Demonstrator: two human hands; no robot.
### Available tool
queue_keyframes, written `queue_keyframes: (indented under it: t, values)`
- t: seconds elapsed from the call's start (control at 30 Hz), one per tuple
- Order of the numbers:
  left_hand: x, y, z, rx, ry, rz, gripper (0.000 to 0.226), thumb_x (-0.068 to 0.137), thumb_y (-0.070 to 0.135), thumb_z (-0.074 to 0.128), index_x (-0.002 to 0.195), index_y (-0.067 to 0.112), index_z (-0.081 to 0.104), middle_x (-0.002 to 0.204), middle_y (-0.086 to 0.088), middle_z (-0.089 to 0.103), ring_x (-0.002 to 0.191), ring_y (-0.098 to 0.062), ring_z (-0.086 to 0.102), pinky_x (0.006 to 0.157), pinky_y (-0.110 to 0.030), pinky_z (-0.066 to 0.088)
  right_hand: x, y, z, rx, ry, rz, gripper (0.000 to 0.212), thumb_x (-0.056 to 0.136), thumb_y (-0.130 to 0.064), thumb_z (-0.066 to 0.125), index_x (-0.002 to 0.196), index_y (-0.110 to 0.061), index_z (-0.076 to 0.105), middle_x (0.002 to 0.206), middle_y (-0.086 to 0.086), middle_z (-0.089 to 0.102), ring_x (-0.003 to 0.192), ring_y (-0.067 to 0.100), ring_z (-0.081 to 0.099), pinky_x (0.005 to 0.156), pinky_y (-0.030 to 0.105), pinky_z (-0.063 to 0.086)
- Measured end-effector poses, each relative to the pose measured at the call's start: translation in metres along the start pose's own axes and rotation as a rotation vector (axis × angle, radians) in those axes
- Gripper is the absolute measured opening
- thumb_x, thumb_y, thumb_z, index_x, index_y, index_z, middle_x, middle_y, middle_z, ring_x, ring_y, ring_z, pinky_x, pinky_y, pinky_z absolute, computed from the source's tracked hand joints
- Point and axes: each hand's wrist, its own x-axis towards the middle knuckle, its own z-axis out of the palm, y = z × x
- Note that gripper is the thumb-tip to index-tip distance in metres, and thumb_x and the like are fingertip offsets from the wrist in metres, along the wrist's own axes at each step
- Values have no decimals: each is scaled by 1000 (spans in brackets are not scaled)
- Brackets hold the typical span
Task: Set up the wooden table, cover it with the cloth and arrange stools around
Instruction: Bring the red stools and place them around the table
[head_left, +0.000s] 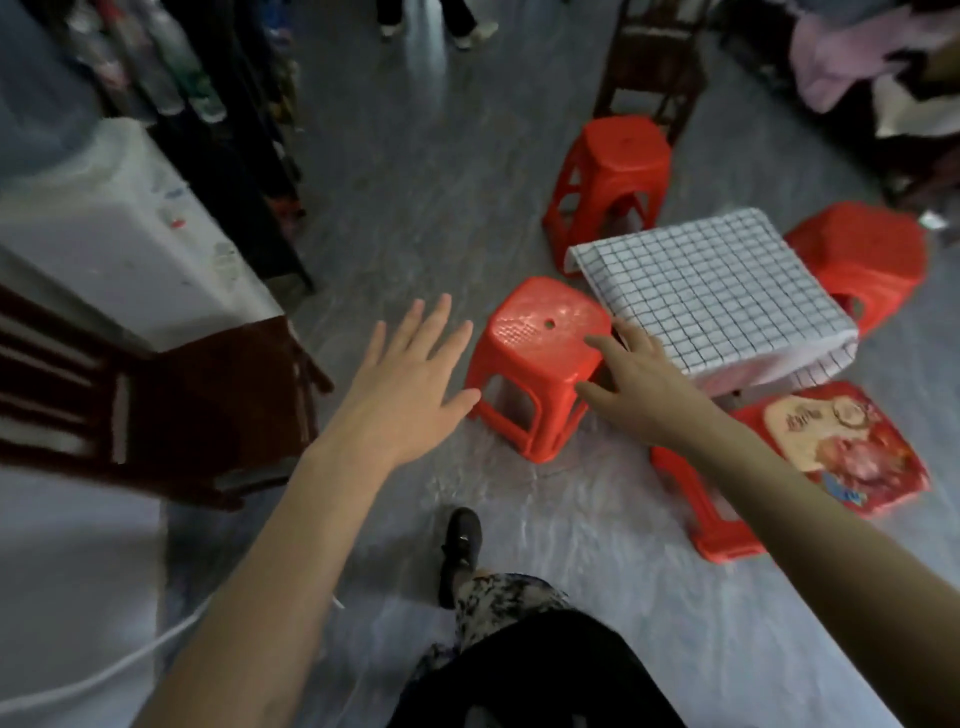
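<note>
Beside near stool (540, 343), open hands (410, 379)

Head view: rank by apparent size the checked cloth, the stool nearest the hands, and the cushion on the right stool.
1. checked cloth
2. stool nearest the hands
3. cushion, which looks close to the stool; differing nearness to the camera leaves their order unsure.

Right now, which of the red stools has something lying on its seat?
The stool nearest the camera, below the cloth-covered table: a printed red cushion covers its seat. The other three seats are bare.
</note>
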Motion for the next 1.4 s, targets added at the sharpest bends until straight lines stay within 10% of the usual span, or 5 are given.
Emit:
queue_keyframes:
  t: [0.8, 1.0, 1.4]
  values:
    - [288, 8, -24, 189, -244, 514, 72, 98, 51, 41, 156, 29, 4, 162, 5, -18, 149, -17, -15, 121, -48, -2, 155, 61, 6, 286, 102, 470, 69, 91, -45, 53, 150, -23, 25, 159, 16, 12, 143, 36, 17, 110, 55, 28]
    - [352, 4, -19, 210, -246, 661, 72, 97, 51, 43, 156, 29, 8, 162, 5, -15, 149, -16, -13, 121, -47, 1, 189, 48, 13, 352, 225, 612, 90, 89, -39, 58, 155, -29, -3, 162, 15, -1, 146, 40, 11, 111, 56, 28]
    - [499, -69, 34, 266, -454, 971, 71, 95, 49, 45, 155, 28, 13, 163, 4, -12, 150, -18, -6, 121, -46, 4, 281, -18, 86, 489, 252, 1004, 98, 84, -43, 65, 155, -31, -2, 163, 5, -12, 149, 29, -4, 118, 50, 20]
